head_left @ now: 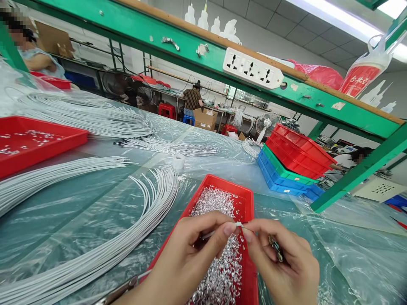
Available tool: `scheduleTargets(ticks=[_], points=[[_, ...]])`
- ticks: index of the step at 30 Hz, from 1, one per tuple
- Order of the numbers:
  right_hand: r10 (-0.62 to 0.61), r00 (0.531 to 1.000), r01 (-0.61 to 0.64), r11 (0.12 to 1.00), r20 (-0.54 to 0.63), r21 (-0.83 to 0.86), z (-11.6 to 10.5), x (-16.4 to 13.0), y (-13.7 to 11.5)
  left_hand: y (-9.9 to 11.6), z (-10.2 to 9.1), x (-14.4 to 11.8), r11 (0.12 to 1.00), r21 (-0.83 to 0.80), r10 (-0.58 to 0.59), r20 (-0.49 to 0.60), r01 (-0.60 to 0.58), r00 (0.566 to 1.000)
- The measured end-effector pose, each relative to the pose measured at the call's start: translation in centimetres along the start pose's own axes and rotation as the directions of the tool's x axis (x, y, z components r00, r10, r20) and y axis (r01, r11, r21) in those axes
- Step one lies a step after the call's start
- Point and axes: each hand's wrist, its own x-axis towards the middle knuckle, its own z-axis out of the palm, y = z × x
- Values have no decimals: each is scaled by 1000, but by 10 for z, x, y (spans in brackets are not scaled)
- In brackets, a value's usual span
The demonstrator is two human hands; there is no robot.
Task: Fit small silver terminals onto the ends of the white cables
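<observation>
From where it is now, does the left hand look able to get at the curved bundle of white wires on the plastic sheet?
Probably yes. The left hand pinches a thin white wire end over the red tray of silvery metal bits, and the curved bundle of white wires lies just beside it with nothing between.

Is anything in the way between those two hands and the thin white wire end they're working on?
Nothing visible: the left hand and right hand both already pinch the white wire end, above the red tray.

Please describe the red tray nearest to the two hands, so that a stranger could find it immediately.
On the plastic-covered table, look directly below the left hand and right hand. The red tray there is heaped with tiny shiny metal pieces, unlike the nearly empty red tray far left.
</observation>
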Motion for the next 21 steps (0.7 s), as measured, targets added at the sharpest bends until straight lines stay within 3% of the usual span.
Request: scheduleTargets(ticks=[4,13,16,21], points=[[6,1000,-6,1000,4,-12,0,-2,0,-4,1,-3,994,53,94,-43,-92,995],[39,998,-40,999,46,22,-1,-3,2,-10,2,3,965,204,198,-146,-166,969],[37,997,-40,998,60,44,-3,-5,-2,-16,-3,8,978,187,131,-178,-97,975],[174,985,-174,981,7,86,-9,1,10,-17,-8,11,996,-84,-28,1,28,1000]])
